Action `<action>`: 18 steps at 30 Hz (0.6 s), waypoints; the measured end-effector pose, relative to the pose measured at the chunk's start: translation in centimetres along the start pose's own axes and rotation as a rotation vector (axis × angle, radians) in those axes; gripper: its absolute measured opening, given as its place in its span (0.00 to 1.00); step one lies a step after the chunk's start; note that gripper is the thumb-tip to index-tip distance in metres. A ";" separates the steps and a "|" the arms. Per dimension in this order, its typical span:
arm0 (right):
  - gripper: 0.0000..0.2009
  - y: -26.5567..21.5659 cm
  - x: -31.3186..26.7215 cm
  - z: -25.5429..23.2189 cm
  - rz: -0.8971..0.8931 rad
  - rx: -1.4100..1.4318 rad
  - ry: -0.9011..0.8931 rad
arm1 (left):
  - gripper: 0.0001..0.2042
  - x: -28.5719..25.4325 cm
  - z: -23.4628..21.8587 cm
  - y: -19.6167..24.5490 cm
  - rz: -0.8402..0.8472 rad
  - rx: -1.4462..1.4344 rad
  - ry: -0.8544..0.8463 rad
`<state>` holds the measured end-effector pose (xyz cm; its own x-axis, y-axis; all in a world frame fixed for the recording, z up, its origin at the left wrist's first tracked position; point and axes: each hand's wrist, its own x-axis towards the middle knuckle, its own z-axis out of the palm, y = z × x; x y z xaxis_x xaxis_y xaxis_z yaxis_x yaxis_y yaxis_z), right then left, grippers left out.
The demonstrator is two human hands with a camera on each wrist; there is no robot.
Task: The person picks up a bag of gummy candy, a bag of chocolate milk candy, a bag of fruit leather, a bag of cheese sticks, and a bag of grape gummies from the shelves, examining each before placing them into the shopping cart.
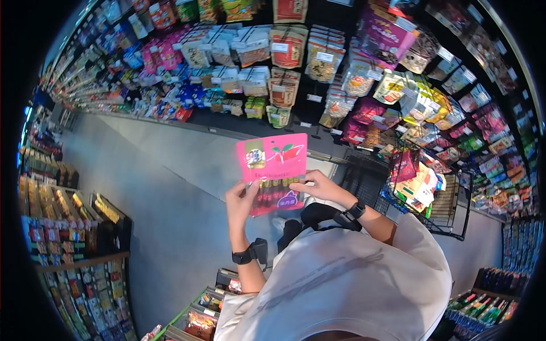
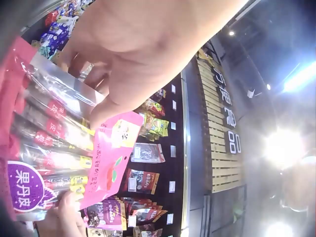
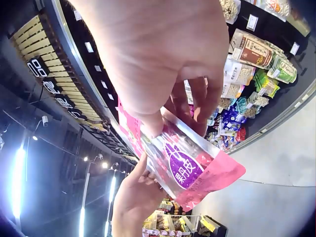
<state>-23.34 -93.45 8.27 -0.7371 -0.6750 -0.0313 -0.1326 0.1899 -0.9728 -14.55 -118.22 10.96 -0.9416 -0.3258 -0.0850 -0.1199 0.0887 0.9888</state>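
Note:
A flat pink snack packet (image 1: 274,170) with a clear window and a purple label is held up in front of the shelves. My left hand (image 1: 241,200) pinches its left edge, thumb on the front. My right hand (image 1: 318,184) grips its right edge. In the left wrist view the left hand (image 2: 143,54) has its thumb on the clear window of the packet (image 2: 64,143), which shows dark rolled sticks inside. In the right wrist view the right hand (image 3: 163,64) pinches the packet (image 3: 190,165), and the left hand (image 3: 136,197) holds its far side.
A wall of hanging snack bags (image 1: 284,51) faces me. A black wire shopping cart (image 1: 424,187) with several packets stands at the right. Low display racks (image 1: 74,227) line the left side, and grey aisle floor (image 1: 165,199) lies between them.

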 end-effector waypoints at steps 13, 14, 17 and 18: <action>0.15 0.6 2.4 -5.7 -0.138 0.048 -0.027 | 0.16 5.2 2.9 2.5 -0.079 -0.032 -0.193; 0.16 0.8 2.6 -6.3 -0.138 0.080 -0.031 | 0.15 5.5 3.6 3.2 -0.070 -0.009 -0.195; 0.17 1.6 3.0 -9.0 -0.264 0.030 0.054 | 0.14 7.4 6.0 5.4 -0.024 0.055 -0.212; 0.17 1.5 2.8 -9.9 -0.215 0.081 0.093 | 0.14 8.2 7.0 5.6 -0.005 0.068 -0.233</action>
<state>-32.18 -87.96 9.04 -0.7559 -0.6246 0.1962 -0.2425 -0.0111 -0.9701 -25.18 -113.78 14.89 -0.9871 -0.1016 -0.1240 -0.1387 0.1532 0.9784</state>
